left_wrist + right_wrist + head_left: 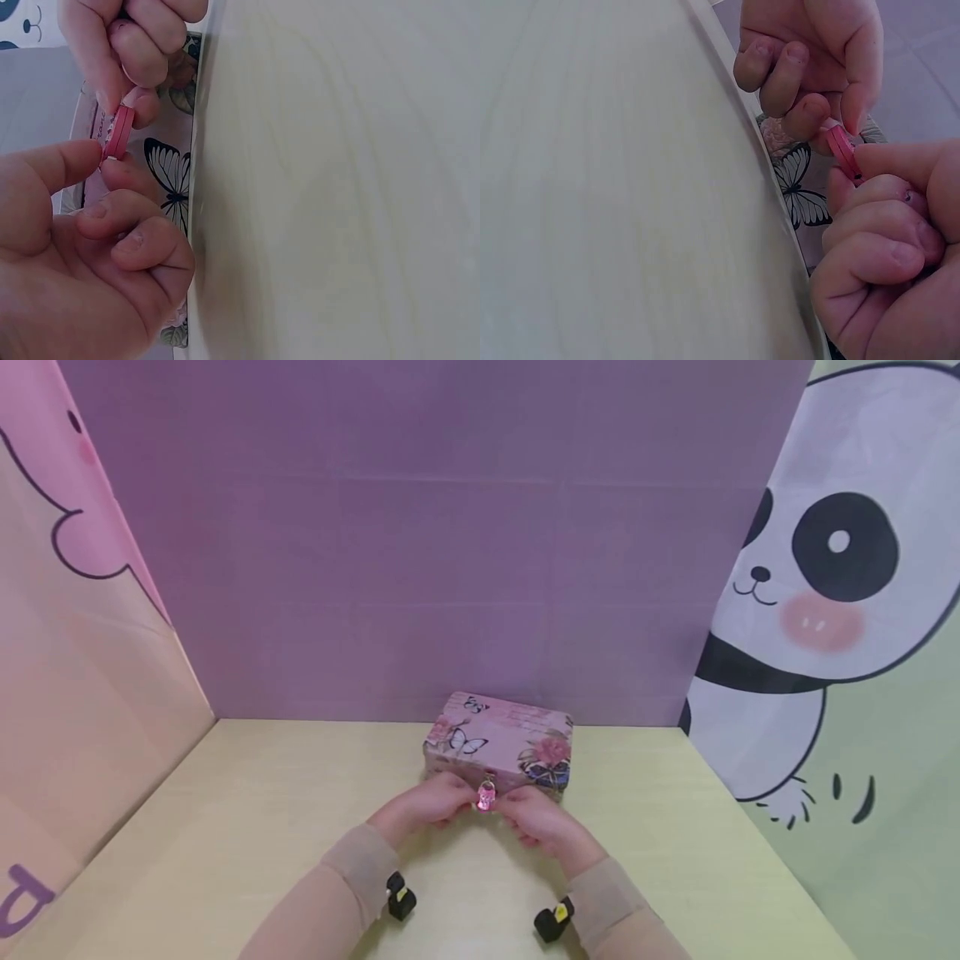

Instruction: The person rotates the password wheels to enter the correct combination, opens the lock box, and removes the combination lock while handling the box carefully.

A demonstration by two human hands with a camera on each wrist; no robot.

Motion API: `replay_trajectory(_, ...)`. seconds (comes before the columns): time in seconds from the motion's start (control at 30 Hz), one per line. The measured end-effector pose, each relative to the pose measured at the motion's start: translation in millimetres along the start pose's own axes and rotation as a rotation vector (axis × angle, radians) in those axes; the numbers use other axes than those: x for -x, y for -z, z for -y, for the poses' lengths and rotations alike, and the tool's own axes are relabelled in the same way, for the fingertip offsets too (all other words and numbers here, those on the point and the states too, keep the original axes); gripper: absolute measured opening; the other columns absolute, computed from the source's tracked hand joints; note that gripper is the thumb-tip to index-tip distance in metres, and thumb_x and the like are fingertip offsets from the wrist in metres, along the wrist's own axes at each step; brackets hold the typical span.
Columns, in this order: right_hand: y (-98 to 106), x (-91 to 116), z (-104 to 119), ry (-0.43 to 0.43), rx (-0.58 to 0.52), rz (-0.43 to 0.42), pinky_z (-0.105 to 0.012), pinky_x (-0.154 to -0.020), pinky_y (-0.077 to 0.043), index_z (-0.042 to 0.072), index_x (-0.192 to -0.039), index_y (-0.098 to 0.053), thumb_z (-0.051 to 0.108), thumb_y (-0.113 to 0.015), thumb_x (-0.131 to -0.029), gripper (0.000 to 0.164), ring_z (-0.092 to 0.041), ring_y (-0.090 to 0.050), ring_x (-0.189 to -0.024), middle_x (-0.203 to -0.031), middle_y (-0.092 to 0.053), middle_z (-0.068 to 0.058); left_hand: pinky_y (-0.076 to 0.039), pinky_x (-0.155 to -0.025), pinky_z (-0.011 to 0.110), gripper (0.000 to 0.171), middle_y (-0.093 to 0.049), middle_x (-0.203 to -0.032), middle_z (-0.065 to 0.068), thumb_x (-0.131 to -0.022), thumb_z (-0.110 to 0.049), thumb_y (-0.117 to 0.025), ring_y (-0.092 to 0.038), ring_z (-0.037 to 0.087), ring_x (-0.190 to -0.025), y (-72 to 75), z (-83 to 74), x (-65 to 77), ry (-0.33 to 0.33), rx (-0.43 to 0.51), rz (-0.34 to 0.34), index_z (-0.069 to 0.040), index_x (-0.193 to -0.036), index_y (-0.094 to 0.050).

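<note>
A pink tin box point(506, 727) with butterflies and flowers on it stands with its lid down near the back of the table. At its front clasp hangs a small pink padlock point(486, 797). My left hand point(438, 797) pinches one side of the padlock between thumb and index finger; in the left wrist view the padlock point(124, 133) shows edge-on. From the other side my right hand point(542, 817) pinches it too, its other fingers curled in. The right wrist view shows the padlock point(843, 151) between both hands' fingertips, which partly hide it.
A pale wooden table point(300, 810) lies under the box. Behind it rises a purple backdrop point(450, 543), close to the box's rear. Side panels carry a panda print point(825, 635) on the right and a pink cartoon animal point(90, 539) on the left.
</note>
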State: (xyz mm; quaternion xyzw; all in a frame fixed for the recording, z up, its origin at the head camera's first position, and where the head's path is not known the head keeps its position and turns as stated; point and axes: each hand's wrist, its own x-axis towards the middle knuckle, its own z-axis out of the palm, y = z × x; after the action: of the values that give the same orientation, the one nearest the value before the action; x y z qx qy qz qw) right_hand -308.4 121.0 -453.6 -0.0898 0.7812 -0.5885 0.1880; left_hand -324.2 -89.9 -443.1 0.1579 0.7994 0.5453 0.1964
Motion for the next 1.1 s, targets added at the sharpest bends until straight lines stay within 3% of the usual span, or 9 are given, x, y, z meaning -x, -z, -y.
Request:
replay_trajectory(0.27, 1.2, 2.2, -0.3, -0.014, 0.012, 0.021, -0.023, -0.042, -0.024, 0.007, -0.078, -0.055, 0.02, -0.061, -0.101, 0.027, -0.009, -0.028, -0.046, -0.057, -0.035, 0.005, -0.027, -0.046, 0.026, 0.033, -0.037, -0.056, -0.005, -0.1, -0.02, -0.059, -0.03, 0.009, -0.045, 1.2, 2.1, -2.1, 0.012, -0.004, -0.012, -0.008, -0.071, -0.051)
replay_trajectory(0.5, 1.7, 3.1, 2.0, -0.018, 0.016, 0.019, -0.024, -0.043, -0.024, 0.005, -0.08, -0.057, 0.022, -0.061, -0.101, 0.028, -0.01, -0.028, -0.046, -0.057, -0.035, 0.005, -0.03, -0.045, 0.025, 0.032, -0.041, -0.06, -0.004, -0.102, -0.025, -0.06, -0.031, 0.009, -0.046, 7.0, -0.1, -2.5, 0.012, -0.019, -0.035, 0.001, -0.083, -0.058)
replay_trajectory(0.77, 3.4, 2.7, 1.1, 0.002, 0.022, 0.013, -0.023, -0.042, -0.022, 0.014, -0.067, -0.044, 0.019, -0.059, -0.102, 0.038, -0.009, -0.026, -0.045, -0.056, -0.033, 0.006, -0.027, -0.043, 0.024, 0.04, -0.038, -0.056, -0.007, -0.101, -0.034, -0.062, -0.03, 0.008, -0.044, 3.3, -1.2, -6.6, 0.01, -0.088, 0.017, 0.004, -0.088, -0.067)
replay_trajectory(1.1, 4.2, 1.3, -0.9, 0.004, 0.02, 0.03, -0.023, -0.042, -0.022, 0.014, -0.069, -0.045, 0.018, -0.057, -0.102, 0.036, -0.009, -0.026, -0.045, -0.057, -0.033, 0.005, -0.025, -0.041, 0.023, 0.034, -0.036, -0.053, -0.007, -0.1, -0.028, -0.06, -0.028, 0.008, -0.043, -1.6, -1.4, -8.9, -0.008, -0.085, 0.035, 0.003, -0.093, -0.071)
